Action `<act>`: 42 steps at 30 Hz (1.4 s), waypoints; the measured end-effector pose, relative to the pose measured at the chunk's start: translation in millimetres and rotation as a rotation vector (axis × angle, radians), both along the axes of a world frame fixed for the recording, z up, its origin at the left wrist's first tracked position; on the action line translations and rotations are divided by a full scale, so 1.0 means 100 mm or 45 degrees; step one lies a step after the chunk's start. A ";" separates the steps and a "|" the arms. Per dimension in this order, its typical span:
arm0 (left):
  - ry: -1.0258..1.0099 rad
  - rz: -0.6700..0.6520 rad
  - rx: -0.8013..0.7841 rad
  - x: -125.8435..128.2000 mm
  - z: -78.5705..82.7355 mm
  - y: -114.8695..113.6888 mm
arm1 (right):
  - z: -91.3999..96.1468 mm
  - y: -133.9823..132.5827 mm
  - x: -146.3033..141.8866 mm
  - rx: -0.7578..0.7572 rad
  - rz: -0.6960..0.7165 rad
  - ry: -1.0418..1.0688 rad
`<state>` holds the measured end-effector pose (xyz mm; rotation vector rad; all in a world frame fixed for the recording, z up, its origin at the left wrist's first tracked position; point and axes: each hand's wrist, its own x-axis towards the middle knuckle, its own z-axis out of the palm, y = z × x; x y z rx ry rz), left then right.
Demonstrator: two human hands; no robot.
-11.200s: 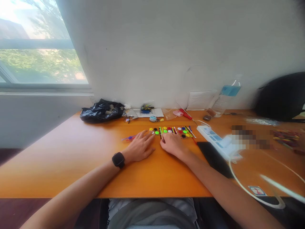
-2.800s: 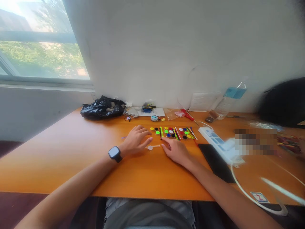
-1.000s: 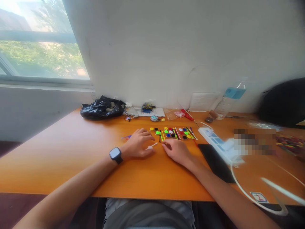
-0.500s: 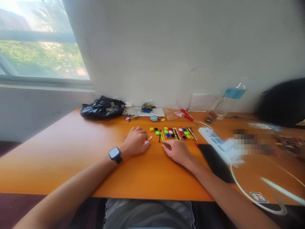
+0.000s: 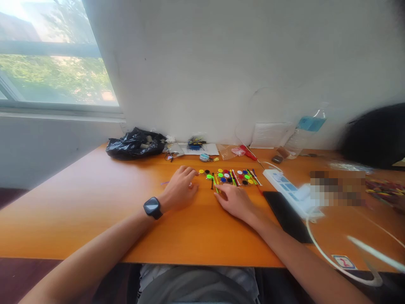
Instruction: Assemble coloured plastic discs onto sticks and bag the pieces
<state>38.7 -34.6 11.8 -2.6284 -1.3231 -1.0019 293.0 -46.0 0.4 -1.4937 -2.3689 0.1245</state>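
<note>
My left hand [image 5: 180, 186], with a watch at its wrist, lies over the table with its fingers reaching toward a yellow disc [image 5: 201, 172]. A small bit of a white plastic stick [image 5: 190, 184] shows between its curled fingers; most of that piece is hidden. My right hand [image 5: 234, 200] has thumb and index finger around the near end of a yellow-green plastic stick [image 5: 215, 184]. Close by lies a black stick [image 5: 211, 183]. Beyond are several coloured discs, among them a black disc [image 5: 207, 172] and a green disc [image 5: 209, 176].
A black plastic bag [image 5: 136, 143] lies at the back left. A round tin [image 5: 204, 157] stands behind the discs. To the right are a white power strip [image 5: 284, 185], a black phone-like slab [image 5: 284, 215] and a looping white cable [image 5: 319, 253].
My left hand has turned and its fingers have stretched toward the yellow disc, so the white stick is now mostly hidden. My right thumb and index finger have shifted slightly at the yellow-green stick.
</note>
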 end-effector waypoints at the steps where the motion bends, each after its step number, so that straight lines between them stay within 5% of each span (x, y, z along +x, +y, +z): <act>1: -0.012 -0.101 -0.009 0.03 0.00 -0.02 | -0.01 0.00 0.00 0.000 0.000 -0.003; 5: 0.024 -0.414 -0.114 0.15 -0.03 -0.12 | -0.03 0.01 0.01 0.016 -0.002 0.006; 9: 0.078 -0.517 -0.243 0.20 -0.13 -0.17 | 0.00 0.00 0.00 0.020 0.033 -0.002; 16: 0.140 -0.421 -0.292 0.18 -0.31 -0.11 | 0.02 -0.02 -0.03 0.042 -0.002 -0.015; 28: 0.232 -0.158 -0.250 0.20 -0.36 -0.12 | -0.01 0.01 0.00 0.022 0.030 0.114; 36: 0.230 -0.076 -0.297 0.20 -0.35 -0.12 | 0.12 0.06 -0.01 0.252 0.258 0.420; 42: 0.203 -0.118 -0.243 0.19 -0.34 -0.12 | 0.34 0.03 -0.05 0.142 0.401 0.494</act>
